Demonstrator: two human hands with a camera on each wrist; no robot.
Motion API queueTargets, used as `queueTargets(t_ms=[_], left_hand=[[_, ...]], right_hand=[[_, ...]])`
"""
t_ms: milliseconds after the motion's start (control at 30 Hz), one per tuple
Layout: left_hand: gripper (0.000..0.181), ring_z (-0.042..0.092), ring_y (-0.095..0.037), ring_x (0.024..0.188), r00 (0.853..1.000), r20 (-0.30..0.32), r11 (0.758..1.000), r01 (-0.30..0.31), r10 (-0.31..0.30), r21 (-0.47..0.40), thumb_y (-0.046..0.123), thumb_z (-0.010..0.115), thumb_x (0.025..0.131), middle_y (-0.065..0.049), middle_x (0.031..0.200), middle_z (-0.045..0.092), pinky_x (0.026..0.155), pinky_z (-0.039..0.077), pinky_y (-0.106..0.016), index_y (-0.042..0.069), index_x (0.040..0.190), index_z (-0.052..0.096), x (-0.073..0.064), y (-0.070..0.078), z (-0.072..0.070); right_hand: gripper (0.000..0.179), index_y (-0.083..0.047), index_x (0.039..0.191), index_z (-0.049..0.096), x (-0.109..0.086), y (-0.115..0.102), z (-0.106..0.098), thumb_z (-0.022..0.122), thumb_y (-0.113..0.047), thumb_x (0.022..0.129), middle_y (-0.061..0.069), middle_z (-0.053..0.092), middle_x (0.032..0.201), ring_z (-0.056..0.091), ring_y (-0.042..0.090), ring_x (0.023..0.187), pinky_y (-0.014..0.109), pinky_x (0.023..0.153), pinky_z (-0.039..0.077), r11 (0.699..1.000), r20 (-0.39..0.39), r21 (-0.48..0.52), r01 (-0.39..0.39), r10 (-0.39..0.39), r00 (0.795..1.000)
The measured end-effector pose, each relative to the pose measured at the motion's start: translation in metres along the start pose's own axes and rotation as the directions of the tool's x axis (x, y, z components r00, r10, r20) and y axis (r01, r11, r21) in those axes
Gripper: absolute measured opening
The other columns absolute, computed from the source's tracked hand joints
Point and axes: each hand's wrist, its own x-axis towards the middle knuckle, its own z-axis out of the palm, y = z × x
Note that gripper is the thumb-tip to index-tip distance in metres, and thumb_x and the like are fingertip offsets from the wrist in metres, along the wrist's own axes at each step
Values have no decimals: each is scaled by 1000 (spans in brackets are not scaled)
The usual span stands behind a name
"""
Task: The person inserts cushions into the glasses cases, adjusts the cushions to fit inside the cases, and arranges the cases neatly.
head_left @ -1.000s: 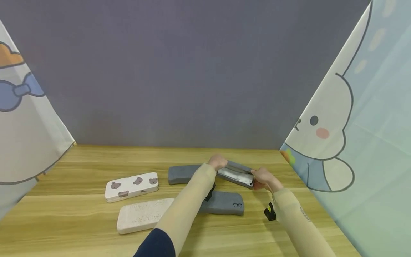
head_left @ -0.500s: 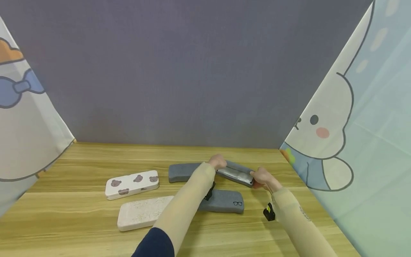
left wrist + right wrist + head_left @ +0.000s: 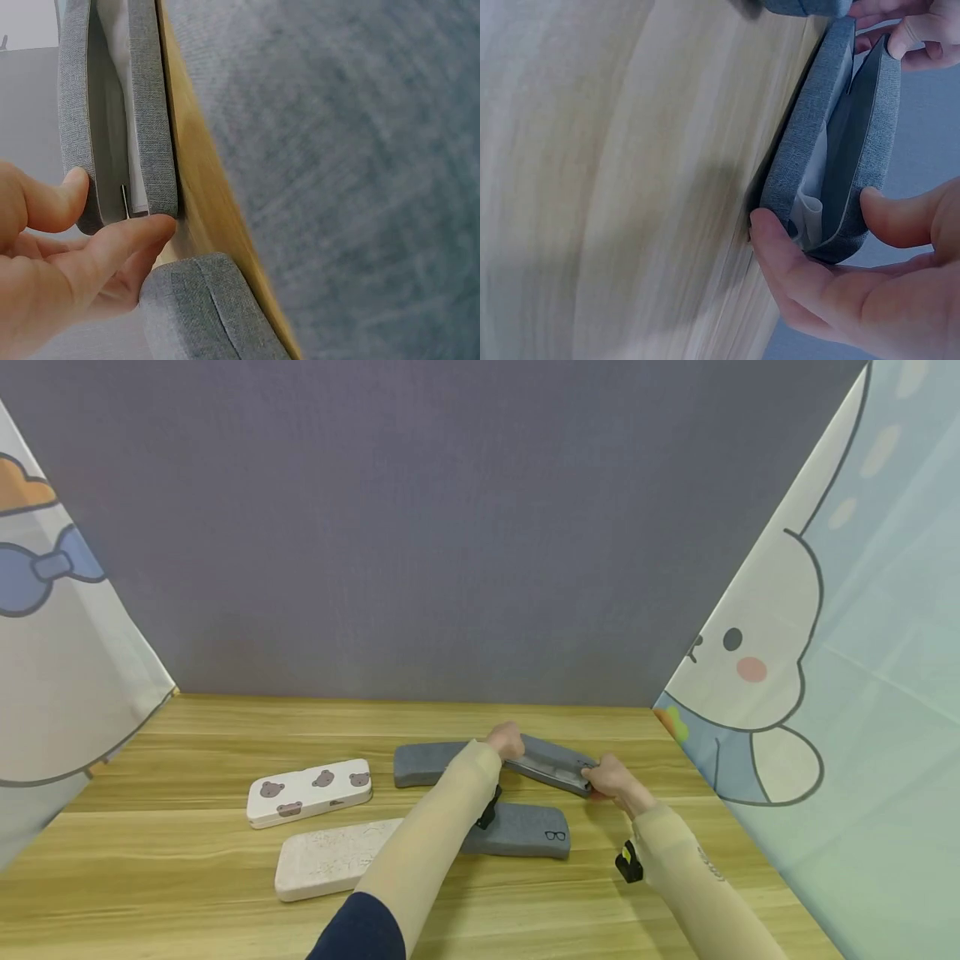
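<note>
A grey fabric glasses case (image 3: 553, 763) stands partly open at the back right of the table, its lid tilted over the base. Inside it, a white cloth (image 3: 810, 210) shows in the right wrist view. My left hand (image 3: 506, 741) pinches the case's left end, thumb on the lid and a finger on the base. At the opposite end my right hand (image 3: 611, 775) grips it the same way, thumb against the lid. Beside my left hand lies a second grey case (image 3: 424, 764), and a third grey case (image 3: 527, 829) with a glasses print sits nearer, partly under my left forearm.
On the left of the wooden table (image 3: 187, 877) lie a white case with bear prints (image 3: 309, 792) and a cream speckled case (image 3: 330, 862), partly covered by my left arm. A grey wall (image 3: 420, 543) rises behind; printed cloth panels (image 3: 892, 693) flank both sides.
The lid of the grey glasses case has swung down toward its base, so the white inside is now covered in the head view. Both hands stay at its ends.
</note>
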Motion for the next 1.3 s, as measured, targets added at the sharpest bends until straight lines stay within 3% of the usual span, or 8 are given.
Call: queueTargets(t_ms=[167,367,467,567,700,1067,1167,1300], left_hand=[[20,12,-11,51,1000,-9,1000,6,-6,-7,-2,41,97,-8,81,47,49,22,-28,0,84,57,2,-1,2],[44,11,-11,49,1000,-16,1000,-3,3,3,-2,41,97,0,57,21,46,19,-27,13,59,26,3,-2,3],[45,10,-11,49,1000,-26,1000,-12,12,-4,-2,42,96,0,57,19,47,19,-27,13,58,25,3,-3,4],[42,11,-11,49,999,-35,1000,-18,17,-9,-3,42,96,-1,59,25,47,21,-28,12,59,29,5,-5,5],[39,11,-11,49,999,-43,1000,-12,12,-10,-1,43,97,-2,60,27,47,24,-28,11,61,36,6,-6,6],[18,14,-11,47,999,-44,1000,-12,13,22,-2,45,97,-1,55,26,45,23,-28,-3,90,61,5,-7,8],[18,14,-11,47,999,-50,999,-12,13,30,-2,45,96,-4,59,36,45,23,-28,-4,93,62,5,-7,7],[19,15,-11,47,998,-67,999,-13,17,46,-1,45,97,-9,69,49,45,24,-27,-6,95,63,4,-6,8]], right_hand=[[64,26,138,9,10,10,0,45,-10,100,42,36,126,57,21,73,30,71,55,999,4,-8,36,-36,999],[61,25,140,6,2,3,3,42,-5,100,44,23,140,54,29,84,38,78,53,1000,-4,-23,10,-10,1000],[60,25,140,6,-2,-1,4,41,-3,100,43,31,133,47,20,65,37,73,52,999,-16,-35,16,-16,1000],[61,25,140,7,-2,0,6,42,-3,99,28,50,96,35,11,50,33,64,47,999,-27,-42,27,-28,999],[60,26,139,8,1,3,8,43,-3,99,0,36,60,26,6,43,28,57,39,999,-30,-30,43,-44,999],[35,24,118,40,2,3,10,46,-3,97,-6,25,47,20,6,39,25,49,32,998,-41,-30,53,-54,998],[28,22,111,44,3,4,11,47,-2,96,2,35,55,20,7,41,24,48,31,998,-59,-48,51,-54,997],[39,24,122,35,3,4,13,47,-1,95,32,46,103,27,12,51,26,54,34,997,-76,-76,33,-39,996]])
